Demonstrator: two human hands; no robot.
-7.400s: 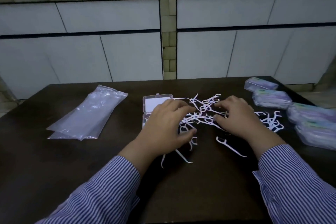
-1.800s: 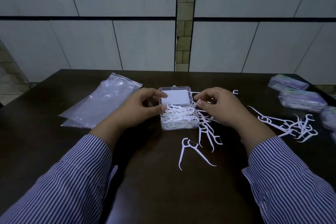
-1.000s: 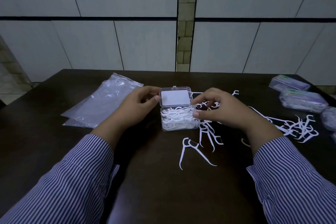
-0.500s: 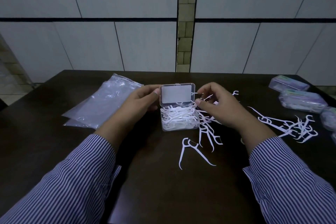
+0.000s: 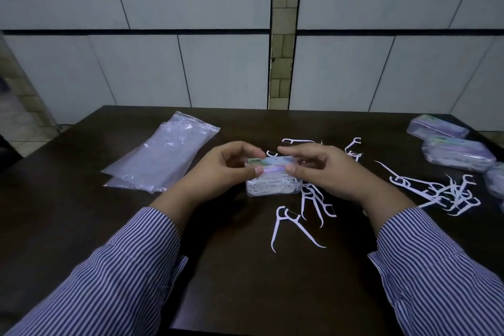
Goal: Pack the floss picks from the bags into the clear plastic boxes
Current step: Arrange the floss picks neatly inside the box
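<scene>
A clear plastic box (image 5: 272, 188) full of white floss picks sits mid-table. Its labelled lid (image 5: 272, 163) is folded forward, nearly down over the picks. My left hand (image 5: 221, 169) pinches the lid's left end between thumb and fingers. My right hand (image 5: 324, 172) pinches its right end the same way. Loose floss picks (image 5: 313, 204) lie just right of the box, two more (image 5: 289, 224) in front of it, and a further heap (image 5: 447, 194) lies at the right.
Flat clear plastic bags (image 5: 161, 155) lie at the left of the dark table (image 5: 245, 281). Closed, filled boxes (image 5: 458, 153) stand along the right edge, one further back (image 5: 436, 128). A tiled wall runs behind the table.
The lid stood upright and open half a second ago; both hands have swung it forward and down over the picks. The box has stayed in place.
</scene>
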